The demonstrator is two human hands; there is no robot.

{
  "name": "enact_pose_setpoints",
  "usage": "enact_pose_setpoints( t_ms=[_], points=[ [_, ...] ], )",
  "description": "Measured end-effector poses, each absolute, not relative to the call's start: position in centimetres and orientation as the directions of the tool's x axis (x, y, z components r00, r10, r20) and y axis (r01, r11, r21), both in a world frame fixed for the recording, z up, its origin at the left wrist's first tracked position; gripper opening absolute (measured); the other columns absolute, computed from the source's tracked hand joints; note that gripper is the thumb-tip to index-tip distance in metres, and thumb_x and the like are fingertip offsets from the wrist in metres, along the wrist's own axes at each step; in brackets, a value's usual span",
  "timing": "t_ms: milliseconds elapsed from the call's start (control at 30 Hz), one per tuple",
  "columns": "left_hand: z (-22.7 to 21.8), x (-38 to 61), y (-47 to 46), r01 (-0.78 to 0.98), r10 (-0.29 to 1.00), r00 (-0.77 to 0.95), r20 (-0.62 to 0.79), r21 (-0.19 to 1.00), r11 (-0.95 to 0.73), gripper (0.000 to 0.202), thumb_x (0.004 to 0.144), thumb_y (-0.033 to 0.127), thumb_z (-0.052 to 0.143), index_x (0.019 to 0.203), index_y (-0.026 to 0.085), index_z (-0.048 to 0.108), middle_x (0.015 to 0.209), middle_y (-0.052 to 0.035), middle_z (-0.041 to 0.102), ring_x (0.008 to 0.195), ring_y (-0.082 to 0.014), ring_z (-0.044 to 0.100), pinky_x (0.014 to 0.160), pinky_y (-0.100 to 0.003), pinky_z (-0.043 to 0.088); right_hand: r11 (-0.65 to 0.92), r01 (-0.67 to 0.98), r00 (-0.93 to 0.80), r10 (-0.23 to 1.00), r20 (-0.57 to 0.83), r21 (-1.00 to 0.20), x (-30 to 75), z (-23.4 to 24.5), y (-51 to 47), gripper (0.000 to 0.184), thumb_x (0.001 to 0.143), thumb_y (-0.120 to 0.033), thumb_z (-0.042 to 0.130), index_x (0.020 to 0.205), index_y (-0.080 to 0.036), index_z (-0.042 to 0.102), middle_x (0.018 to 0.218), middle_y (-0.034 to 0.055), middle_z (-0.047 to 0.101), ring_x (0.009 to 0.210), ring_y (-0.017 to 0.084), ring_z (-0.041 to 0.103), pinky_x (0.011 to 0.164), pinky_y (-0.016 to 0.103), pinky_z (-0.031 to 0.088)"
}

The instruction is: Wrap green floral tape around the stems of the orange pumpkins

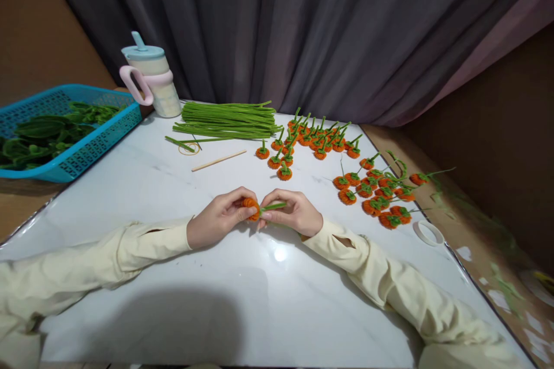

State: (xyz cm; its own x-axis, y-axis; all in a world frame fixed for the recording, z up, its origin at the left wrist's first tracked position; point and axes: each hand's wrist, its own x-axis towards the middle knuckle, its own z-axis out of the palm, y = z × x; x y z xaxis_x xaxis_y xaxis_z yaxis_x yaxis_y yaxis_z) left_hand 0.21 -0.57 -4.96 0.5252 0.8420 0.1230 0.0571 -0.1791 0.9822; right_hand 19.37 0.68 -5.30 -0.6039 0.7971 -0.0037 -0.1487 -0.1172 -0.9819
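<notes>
Both hands meet at the middle of the white marble table (173, 300). My left hand (219, 219) is closed, pinching a small orange pipe-cleaner pumpkin (251, 208) at its fingertips. My right hand (294, 213) is closed on the green stem (273, 206) that sticks out of that pumpkin to the right. Several finished orange pumpkins with green stems (372, 190) lie to the right, and more (311, 137) lie further back.
A bundle of green pipe cleaners (227, 120) lies at the back, with a wooden stick (219, 160) and a rubber band (189, 148) in front. A blue basket of green leaves (86, 150) and a handled tumbler (153, 78) stand left. A tape ring (427, 232) lies right.
</notes>
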Motion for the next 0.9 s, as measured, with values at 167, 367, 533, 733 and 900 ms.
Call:
enact_pose_setpoints(
  t_ms=[167,367,533,733,900],
  points=[
    [-4.7,0.3,-0.3,0.026,0.849,0.528,0.025,0.999,-0.046,0.031,0.082,0.044,0.057,0.084,0.014,0.051,0.068,0.0015,0.051,0.062,-0.01,0.046,0.058,-0.022,0.038,-0.064,-0.14,-0.568,0.822,0.027,-0.988,19.4,-5.6,0.4,0.029,0.068,-0.035,0.074,0.079,-0.014,0.057,0.064,0.0021,0.068,0.056,0.011,0.062,0.056,0.025,0.052],
    [-4.8,0.4,0.0,-0.092,0.835,0.54,-0.106,0.979,0.184,0.033,0.075,0.043,0.067,0.082,0.014,0.053,0.069,0.0021,0.052,0.06,-0.0089,0.046,0.055,-0.021,0.034,0.156,-0.02,-0.498,0.855,0.145,-0.988,19.4,-5.8,0.1,0.026,0.073,-0.038,0.069,0.077,-0.015,0.06,0.063,0.004,0.068,0.052,0.013,0.061,0.053,0.025,0.052],
    [-4.7,0.5,0.0,-0.154,0.801,0.554,-0.228,0.917,0.367,0.033,0.07,0.039,0.073,0.082,0.013,0.055,0.07,0.0021,0.054,0.062,-0.0085,0.049,0.057,-0.02,0.035,0.524,0.185,-0.478,0.787,0.39,-0.831,19.5,-5.6,-0.2,0.016,0.082,-0.029,0.06,0.077,-0.015,0.064,0.069,0.0071,0.07,0.06,0.014,0.064,0.058,0.025,0.051],
    [-5.1,0.4,0.2,-0.227,0.768,0.598,-0.229,0.871,0.436,0.028,0.071,0.032,0.073,0.082,0.012,0.058,0.067,0.0016,0.053,0.061,-0.0081,0.047,0.056,-0.019,0.036,0.856,0.348,-0.539,0.517,0.665,-0.383,19.6,-6.1,-0.3,0.018,0.087,-0.016,0.045,0.077,-0.014,0.061,0.062,0.0059,0.062,0.059,0.014,0.057,0.056,0.026,0.045],
    [-5.3,0.3,0.2,-0.256,0.738,0.624,-0.256,0.826,0.503,0.023,0.071,0.027,0.073,0.08,0.01,0.059,0.068,0.0002,0.053,0.061,-0.008,0.047,0.057,-0.018,0.037,0.9,0.43,-0.574,0.334,0.748,-0.071,19.4,-6.2,-0.8,0.014,0.084,-0.007,0.047,0.082,-0.014,0.058,0.067,0.0056,0.066,0.063,0.015,0.057,0.054,0.028,0.039]
  ],
)
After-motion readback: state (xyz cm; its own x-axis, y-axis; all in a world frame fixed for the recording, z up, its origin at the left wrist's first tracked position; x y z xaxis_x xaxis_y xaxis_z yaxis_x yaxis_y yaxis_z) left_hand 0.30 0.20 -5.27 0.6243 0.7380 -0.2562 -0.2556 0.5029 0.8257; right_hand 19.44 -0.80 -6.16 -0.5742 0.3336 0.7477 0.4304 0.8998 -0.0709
